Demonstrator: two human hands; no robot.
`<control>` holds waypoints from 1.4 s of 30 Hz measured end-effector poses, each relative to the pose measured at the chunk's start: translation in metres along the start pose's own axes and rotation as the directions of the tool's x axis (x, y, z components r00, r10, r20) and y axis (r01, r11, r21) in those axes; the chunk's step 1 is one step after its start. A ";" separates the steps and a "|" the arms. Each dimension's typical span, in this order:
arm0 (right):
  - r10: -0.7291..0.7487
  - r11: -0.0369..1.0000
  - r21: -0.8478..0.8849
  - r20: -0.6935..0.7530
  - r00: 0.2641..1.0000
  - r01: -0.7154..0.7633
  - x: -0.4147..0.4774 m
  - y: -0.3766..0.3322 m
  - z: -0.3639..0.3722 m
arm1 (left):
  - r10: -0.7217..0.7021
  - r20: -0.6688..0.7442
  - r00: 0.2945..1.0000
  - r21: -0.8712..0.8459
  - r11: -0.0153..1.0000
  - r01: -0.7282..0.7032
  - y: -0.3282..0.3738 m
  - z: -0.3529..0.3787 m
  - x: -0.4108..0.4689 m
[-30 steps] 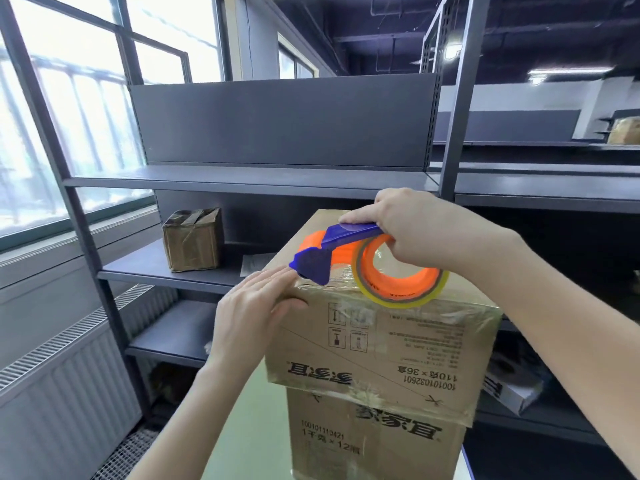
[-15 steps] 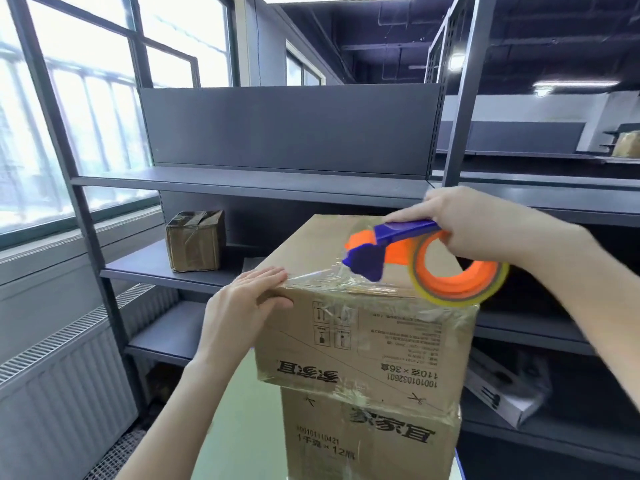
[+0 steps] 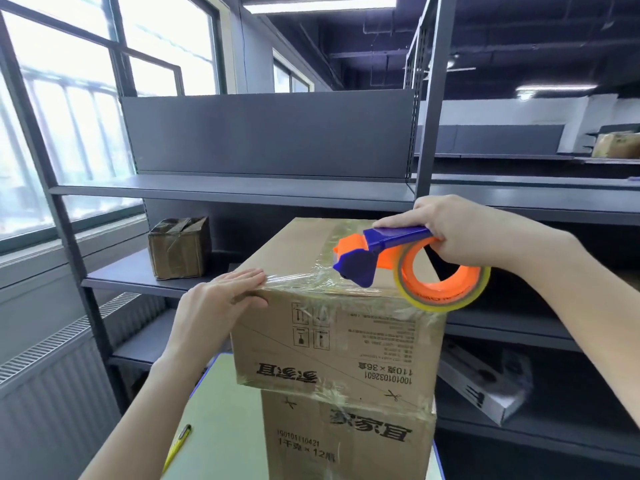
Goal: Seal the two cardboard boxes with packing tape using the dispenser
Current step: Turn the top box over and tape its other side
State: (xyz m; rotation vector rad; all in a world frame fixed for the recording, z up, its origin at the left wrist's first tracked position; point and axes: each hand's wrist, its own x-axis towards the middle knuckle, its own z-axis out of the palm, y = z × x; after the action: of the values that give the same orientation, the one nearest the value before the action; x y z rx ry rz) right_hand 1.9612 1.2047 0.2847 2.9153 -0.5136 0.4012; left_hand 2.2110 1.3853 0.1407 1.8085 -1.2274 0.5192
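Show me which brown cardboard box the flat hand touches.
The upper brown cardboard box of the stack, under the left hand; the lower box and shelf box are untouched.

Small taped carton (image 3: 180, 247) on grey shelf (image 3: 114, 282), up-left of left grip (image 3: 221, 303) | yellow tool (image 3: 178, 445) on tabletop (image 3: 221, 427), below that grip | grey flat box (image 3: 485, 386) lying low, beneath right grip (image 3: 464, 233)

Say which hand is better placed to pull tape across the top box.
Right: the right hand grips the dispenser at the near edge of the top box; the left hand lies flat there.
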 end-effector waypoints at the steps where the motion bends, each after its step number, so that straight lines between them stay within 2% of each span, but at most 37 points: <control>1: -0.006 1.000 -0.001 -0.003 1.000 0.006 0.001 0.000 0.001 | 0.002 0.015 1.000 -0.006 1.000 -0.002 -0.001 0.000 0.002; 3: -0.013 1.000 0.003 -0.009 1.000 0.013 0.003 0.002 0.002 | -0.004 0.038 0.999 -0.019 1.000 0.005 -0.001 0.000 0.006; 8: 0.045 0.999 0.009 0.003 0.999 -0.045 -0.019 0.035 -0.014 | -0.130 0.075 0.989 -0.069 0.988 0.135 -0.017 -0.011 0.008; 12: 0.076 0.997 -0.018 0.022 0.997 -0.076 -0.036 0.051 -0.010 | -0.080 0.119 0.990 0.129 0.990 0.064 0.004 -0.017 0.008; 15: 0.100 0.995 0.010 0.013 0.995 -0.100 -0.044 0.058 -0.001 | -0.075 0.170 0.983 0.391 0.921 0.002 0.036 -0.016 0.012; 17: 0.099 0.994 0.042 0.003 0.995 -0.099 -0.049 0.062 0.003 | -0.063 0.207 0.976 0.454 0.890 -0.039 0.057 -0.010 0.015; 20: 0.104 0.992 0.071 -0.015 0.995 -0.102 -0.052 0.062 0.006 | 0.041 0.300 0.953 0.303 0.943 -0.136 0.091 0.016 0.013; 23: 0.119 0.989 0.089 -0.020 0.993 -0.117 -0.054 0.064 0.009 | 0.176 0.290 0.941 0.248 0.936 -0.251 0.120 0.041 0.012; 27: 0.131 0.986 0.102 -0.001 0.991 -0.130 -0.056 0.067 0.015 | 0.215 0.294 0.931 0.299 0.905 -0.304 0.145 0.057 0.013; 30: 0.133 0.988 0.079 0.024 0.991 -0.134 -0.057 0.067 0.016 | 0.323 0.240 0.915 0.267 0.885 -0.383 0.144 0.075 0.008; 34: 0.131 0.982 0.134 0.029 0.991 -0.133 -0.060 0.069 0.019 | 0.331 0.072 0.941 0.194 0.921 -0.338 0.142 0.078 0.002; 37: 0.106 0.983 0.149 0.012 0.994 -0.106 -0.060 0.069 0.025 | 0.315 0.004 0.949 0.163 0.936 -0.312 0.138 0.075 0.002; 40: 0.091 0.985 0.151 -0.019 0.996 -0.087 -0.068 0.072 0.026 | 0.258 0.018 0.966 0.136 0.956 -0.258 0.131 0.072 0.005; 42: 0.124 0.979 0.170 -0.037 0.992 -0.116 -0.078 0.081 0.020 | 0.149 0.081 0.985 0.117 0.980 -0.158 0.127 0.065 0.010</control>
State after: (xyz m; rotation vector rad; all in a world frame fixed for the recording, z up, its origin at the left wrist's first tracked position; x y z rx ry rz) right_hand 1.8669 1.1498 0.2513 3.0344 -0.6829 0.5543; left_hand 2.0936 1.3080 0.1661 1.8573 -1.4197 0.6339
